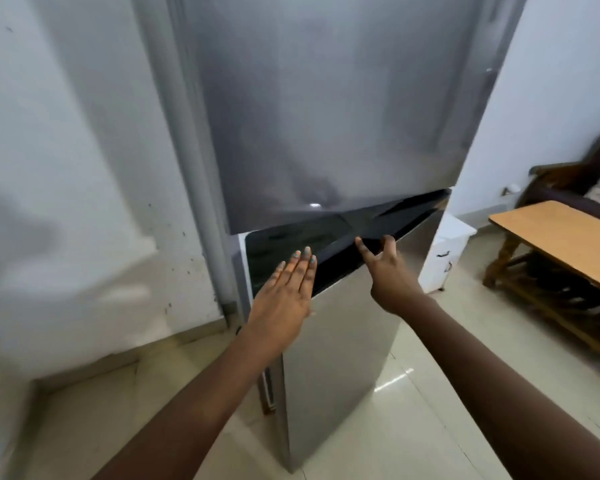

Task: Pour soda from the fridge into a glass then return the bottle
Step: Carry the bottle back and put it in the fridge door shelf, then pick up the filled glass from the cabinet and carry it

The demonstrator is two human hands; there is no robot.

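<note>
A tall silver fridge [326, 98] fills the middle of the view. Its lower door [343, 341] stands at an angle to the upper door and looks ajar, so its dark top edge [291, 237] shows. My right hand [385, 271] reaches to that dark edge, with fingertips hooked over it near the door's right end. My left hand [284, 299] is flat, fingers straight and together, and lies against the left part of the lower door, holding nothing. No bottle or glass is in view, and the fridge's inside is hidden.
A white wall [66, 168] runs close along the fridge's left side. A low wooden table [561, 237] stands at the right, with a dark sofa [575, 181] behind it. A small white unit [447, 251] sits beside the fridge. The floor is pale tile [413, 393].
</note>
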